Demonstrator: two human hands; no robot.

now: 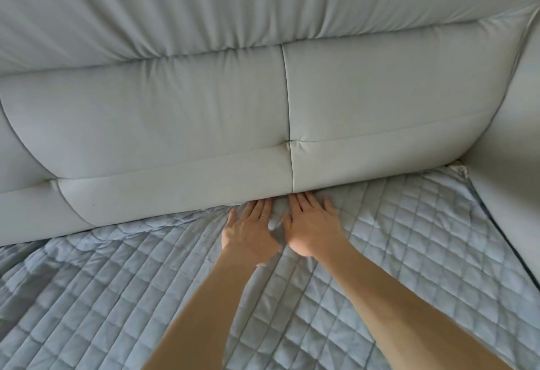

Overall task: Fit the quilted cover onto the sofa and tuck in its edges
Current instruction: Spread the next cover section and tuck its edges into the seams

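A pale blue-grey quilted cover (394, 238) lies spread over the seat of a light grey sofa. The padded backrest (175, 124) fills the upper half of the view. My left hand (251, 229) and my right hand (312, 226) lie side by side, palms down, fingers straight, pressing the cover into the crease under the backrest near its centre seam. The fingertips reach into the gap and are partly hidden. To the left of my hands the cover's back edge (163, 223) is bunched and wrinkled along the crease.
The sofa's right armrest (514, 165) rises at the right edge, with the cover running along its base. A small crumpled corner of fabric (460, 169) shows where backrest and armrest meet.
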